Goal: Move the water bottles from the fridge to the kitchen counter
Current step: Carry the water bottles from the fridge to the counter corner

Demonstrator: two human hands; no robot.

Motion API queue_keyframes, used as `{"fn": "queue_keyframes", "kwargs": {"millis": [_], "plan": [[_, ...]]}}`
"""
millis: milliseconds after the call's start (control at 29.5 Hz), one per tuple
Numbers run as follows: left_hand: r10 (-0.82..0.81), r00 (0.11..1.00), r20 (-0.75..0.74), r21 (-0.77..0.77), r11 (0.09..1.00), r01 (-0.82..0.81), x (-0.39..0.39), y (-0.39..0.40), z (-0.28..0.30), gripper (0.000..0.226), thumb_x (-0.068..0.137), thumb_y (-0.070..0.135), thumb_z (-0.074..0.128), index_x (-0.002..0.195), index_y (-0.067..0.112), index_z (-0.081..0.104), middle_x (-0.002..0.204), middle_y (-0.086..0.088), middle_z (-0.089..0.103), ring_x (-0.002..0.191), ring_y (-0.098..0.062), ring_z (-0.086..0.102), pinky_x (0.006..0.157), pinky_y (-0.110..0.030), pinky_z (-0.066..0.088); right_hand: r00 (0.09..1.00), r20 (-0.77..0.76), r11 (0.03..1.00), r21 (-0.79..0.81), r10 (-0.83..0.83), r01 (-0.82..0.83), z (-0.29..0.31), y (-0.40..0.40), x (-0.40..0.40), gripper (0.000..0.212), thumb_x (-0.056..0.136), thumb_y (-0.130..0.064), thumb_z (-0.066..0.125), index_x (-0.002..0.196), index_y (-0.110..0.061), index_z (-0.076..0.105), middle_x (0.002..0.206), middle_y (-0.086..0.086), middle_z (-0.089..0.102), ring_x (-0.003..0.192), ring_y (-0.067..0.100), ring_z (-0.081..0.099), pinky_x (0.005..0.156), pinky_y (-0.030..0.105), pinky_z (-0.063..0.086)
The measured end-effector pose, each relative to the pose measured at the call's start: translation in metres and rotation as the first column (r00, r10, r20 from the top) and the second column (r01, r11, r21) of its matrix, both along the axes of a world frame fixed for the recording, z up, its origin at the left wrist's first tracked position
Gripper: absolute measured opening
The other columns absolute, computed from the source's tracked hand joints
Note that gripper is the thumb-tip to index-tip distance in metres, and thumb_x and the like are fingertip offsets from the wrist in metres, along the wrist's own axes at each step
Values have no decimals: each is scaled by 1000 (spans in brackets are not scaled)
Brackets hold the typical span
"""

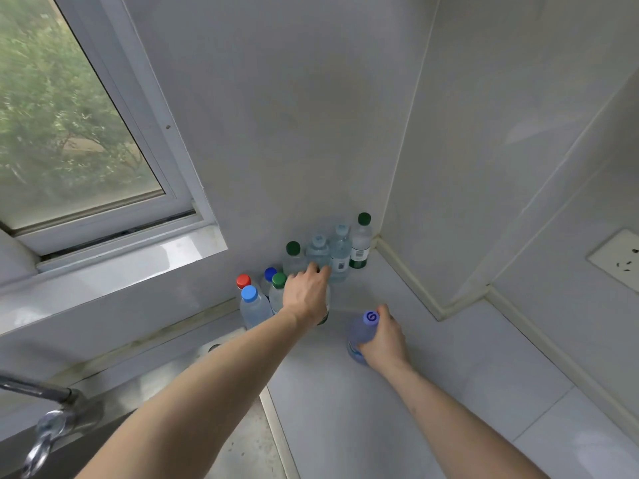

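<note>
Right grip (383,340) curled round blue-capped purple plastic bottle (361,335) on white worktop (380,426); left grip (306,295) clasped clear bottle (325,311) beneath, cap hidden.

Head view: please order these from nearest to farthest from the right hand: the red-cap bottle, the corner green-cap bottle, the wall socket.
From the right hand:
1. Corner green-cap bottle, beyond it by the wall corner.
2. Red-cap bottle, to its left, near the window.
3. Wall socket, far right.

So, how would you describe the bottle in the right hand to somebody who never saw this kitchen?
Start at the wall corner behind the white counter, where the water bottles stand. Nearer than that cluster, apart from it, the right hand grips one bluish bottle. Only its purple cap bears a white swirl.
</note>
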State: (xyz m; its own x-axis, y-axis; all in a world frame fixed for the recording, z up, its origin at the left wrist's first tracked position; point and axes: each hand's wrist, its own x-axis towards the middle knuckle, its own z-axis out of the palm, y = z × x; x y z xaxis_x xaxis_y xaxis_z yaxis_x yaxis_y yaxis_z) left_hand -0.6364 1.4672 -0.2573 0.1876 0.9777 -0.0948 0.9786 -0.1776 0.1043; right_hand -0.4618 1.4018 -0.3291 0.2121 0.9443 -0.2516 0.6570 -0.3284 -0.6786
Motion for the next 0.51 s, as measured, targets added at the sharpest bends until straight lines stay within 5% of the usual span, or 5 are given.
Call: {"fn": "queue_keyframes", "kwargs": {"millis": [203, 508], "plan": [[-10, 986, -169, 3, 1000, 11, -8, 21, 1, 57, 79, 9, 70, 132, 21, 53, 123, -8, 56, 106, -30, 63, 94, -41, 39, 1000, 10, 1000, 6, 24, -24, -1, 33, -11, 48, 72, -1, 78, 98, -19, 42, 102, 3, 59, 91, 31, 59, 67, 29, 44], [-12, 986, -164, -1, 1000, 12, -12, 31, -3, 53, 80, 7, 71, 129, 20, 55, 124, -10, 57, 108, -31, 61, 97, -42, 42, 997, 1, 996, 28, 80, -80, -7, 78, -26, 42, 74, -4, 77, 94, -19, 42, 97, 7, 63, 87, 30, 64, 62, 30, 42]]}}
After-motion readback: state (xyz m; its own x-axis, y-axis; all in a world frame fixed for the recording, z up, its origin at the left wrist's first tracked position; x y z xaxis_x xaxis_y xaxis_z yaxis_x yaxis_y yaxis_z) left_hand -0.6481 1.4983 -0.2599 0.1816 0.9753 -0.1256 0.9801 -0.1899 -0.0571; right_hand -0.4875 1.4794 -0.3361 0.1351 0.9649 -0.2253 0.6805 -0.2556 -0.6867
